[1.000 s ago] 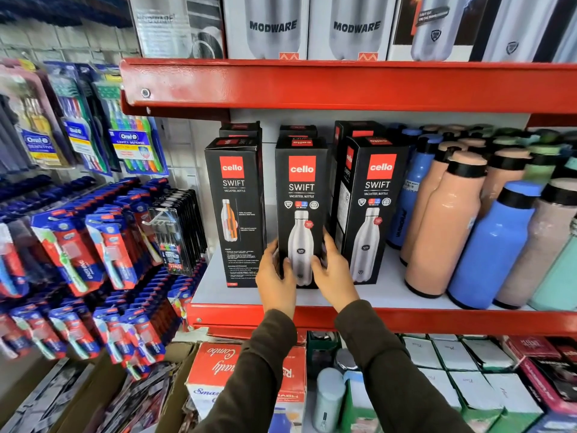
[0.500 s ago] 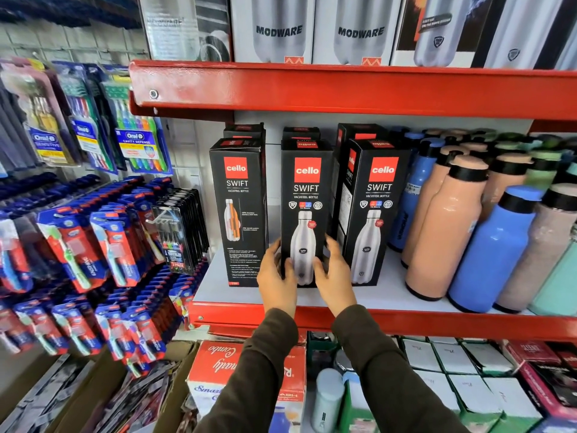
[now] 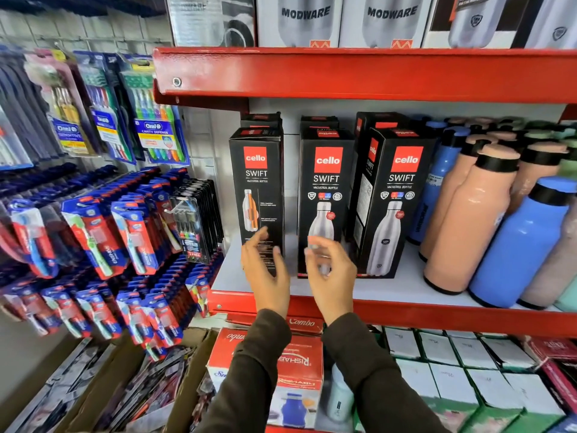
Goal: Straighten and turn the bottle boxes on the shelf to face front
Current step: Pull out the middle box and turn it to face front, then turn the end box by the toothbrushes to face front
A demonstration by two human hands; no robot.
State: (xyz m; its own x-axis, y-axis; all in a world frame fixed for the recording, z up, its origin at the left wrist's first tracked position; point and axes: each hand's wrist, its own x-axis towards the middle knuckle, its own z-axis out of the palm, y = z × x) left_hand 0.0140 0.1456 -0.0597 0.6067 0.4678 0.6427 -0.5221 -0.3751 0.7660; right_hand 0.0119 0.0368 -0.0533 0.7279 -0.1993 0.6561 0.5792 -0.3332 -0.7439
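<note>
A: How much room is there around the boxes?
B: Three black bottle boxes stand upright on the white shelf (image 3: 393, 287) – left box (image 3: 256, 182), middle box (image 3: 324, 182), right box (image 3: 396, 189) turned slightly, a side panel showing. A clear gap separates left and middle; bare shelf lies before them up to the red front edge (image 3: 437, 310).
A: And the hands?
B: Left hand (image 3: 267, 273) and right hand (image 3: 331, 273) are blurred, fingers spread, gripping nothing – raised before the left and middle boxes.
</note>
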